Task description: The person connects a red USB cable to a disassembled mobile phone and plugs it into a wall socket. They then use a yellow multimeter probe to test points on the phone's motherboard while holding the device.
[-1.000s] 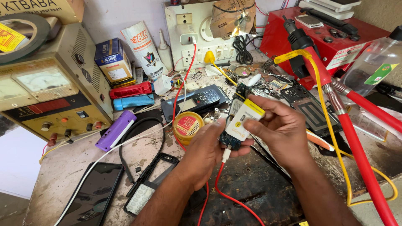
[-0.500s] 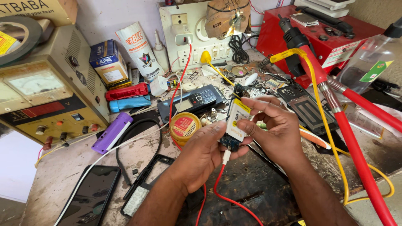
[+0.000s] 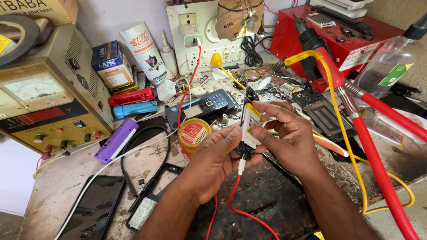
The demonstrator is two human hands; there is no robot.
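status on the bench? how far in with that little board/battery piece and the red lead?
Done: a phone frame lies stripped beside a dark screen panel, and the keypad phone sits set aside.

In hand: left hand and right hand both grip a small white-and-yellow module; a red wire hangs from its lower end.

Left: frame and panel still apart; whether the wire joint is finished cannot be seen.

phone battery: flat white-and-yellow slab with black edges | pose: standing nearly upright, tilted a little, label facing the viewer | place: above the dark mat, just right of the round yellow tin | red wire: plugged in at its lower end through a small white connector, curling down over the mat
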